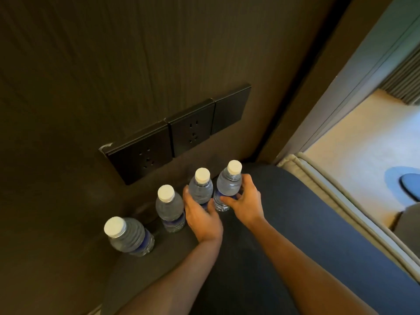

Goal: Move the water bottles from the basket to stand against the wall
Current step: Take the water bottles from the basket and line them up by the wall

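Several clear water bottles with white caps and blue labels stand upright in a row on a dark round table (pixel 284 235), close to the dark wood wall (pixel 113 64). My left hand (pixel 201 214) wraps around the third bottle from the left (pixel 201 187). My right hand (pixel 244 200) grips the rightmost bottle (pixel 228 184), which stands on the table. Two more bottles stand free to the left: one (pixel 169 206) beside my left hand and one (pixel 127 235) at the table's left edge. No basket is in view.
A black strip of wall sockets (pixel 177 133) sits on the wall just above the bottles. To the right lies a bed edge with light piping (pixel 322 185), and beyond it a pale floor (pixel 363 142) and a doorway frame.
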